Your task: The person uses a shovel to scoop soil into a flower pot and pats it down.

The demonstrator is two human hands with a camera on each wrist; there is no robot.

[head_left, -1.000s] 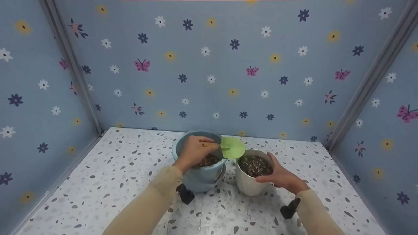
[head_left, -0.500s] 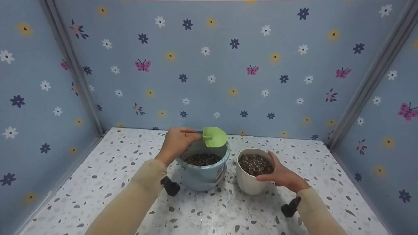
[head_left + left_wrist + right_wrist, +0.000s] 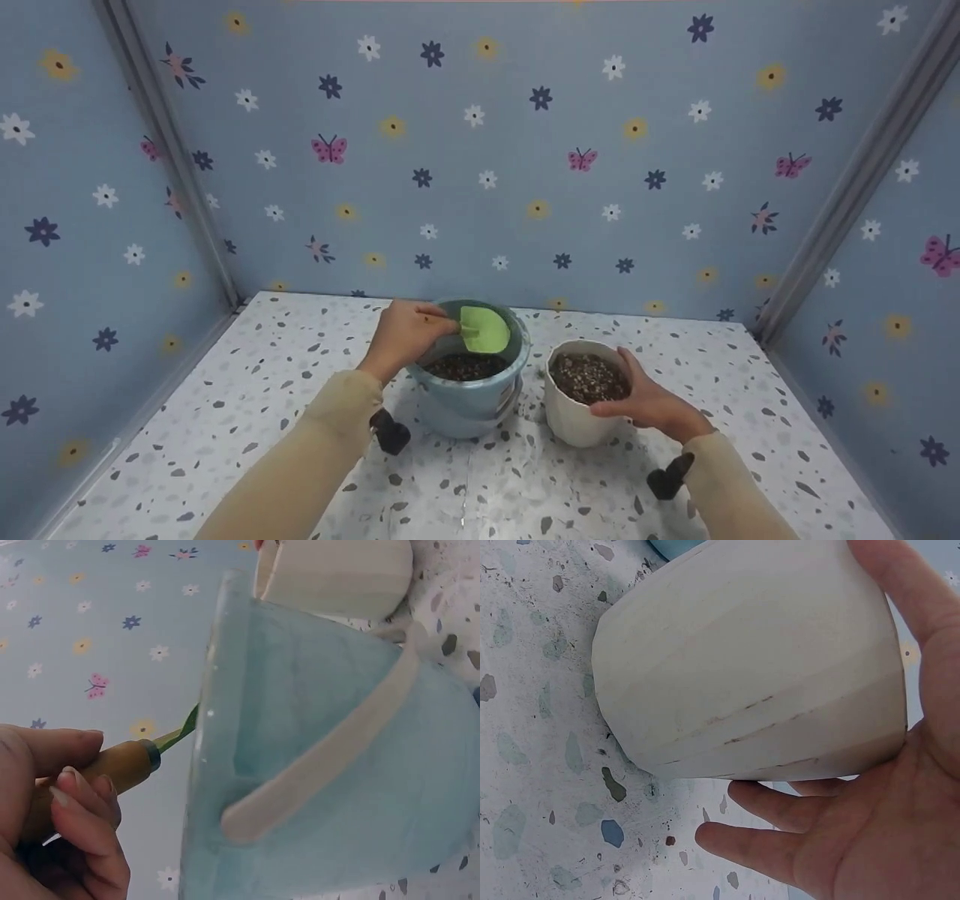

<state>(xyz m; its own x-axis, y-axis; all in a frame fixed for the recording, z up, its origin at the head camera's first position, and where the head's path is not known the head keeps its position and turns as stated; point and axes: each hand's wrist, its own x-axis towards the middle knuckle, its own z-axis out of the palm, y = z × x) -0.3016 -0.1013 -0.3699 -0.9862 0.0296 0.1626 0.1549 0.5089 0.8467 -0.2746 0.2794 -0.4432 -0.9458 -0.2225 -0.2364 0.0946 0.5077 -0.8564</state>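
A small trowel (image 3: 486,330) with a green blade and a wooden handle (image 3: 124,766) is in my left hand (image 3: 406,335), whose fingers wrap the handle. Its blade dips inside the rim of the light blue bucket (image 3: 459,409), above the dark soil (image 3: 465,367) there. In the left wrist view the bucket wall hides most of the blade. To the right stands a white flower pot (image 3: 576,421) filled with speckled soil (image 3: 589,377). My right hand (image 3: 660,409) holds the pot's right side, thumb at the front and fingers round the far side.
Bucket and pot stand apart on a white speckled tabletop (image 3: 285,420). A pale handle (image 3: 330,742) hangs against the bucket's side. Blue flowered panels (image 3: 480,150) close off the back and both sides, with grey posts (image 3: 161,142) at the corners.
My left hand has drawn the trowel leftward from between the two containers, and its blade has then lowered into the blue bucket. The right hand stays on the flower pot.
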